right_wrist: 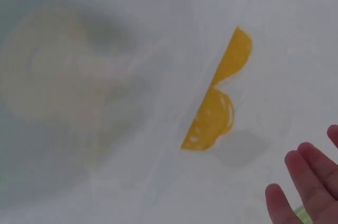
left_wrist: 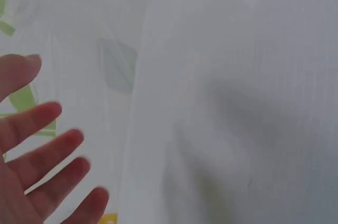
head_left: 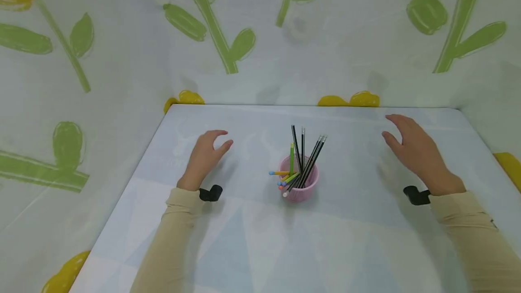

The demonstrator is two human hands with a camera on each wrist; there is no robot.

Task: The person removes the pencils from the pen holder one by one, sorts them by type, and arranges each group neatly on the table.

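A pink cup (head_left: 300, 196) stands at the middle of the table, between my two hands. Several black pencils (head_left: 312, 162) lean up out of it, some with silvery ends. Shorter bright sticks, among them a green one (head_left: 291, 157) and an orange one with a blue tip (head_left: 278, 173), poke out toward the left and front. Left of the cup, my left hand (head_left: 205, 155) hovers over the table with thumb and fingers spread apart. My right hand (head_left: 419, 150) is farther off on the right, its fingers (right_wrist: 309, 174) extended. Both hands hold nothing.
The table (head_left: 244, 125) has a pale cover with blue-grey triangles. Behind it and at both sides hangs a white cloth (head_left: 338, 58) printed with green leaves and yellow flowers. Each wrist carries a small black camera, such as the left one (head_left: 210, 193).
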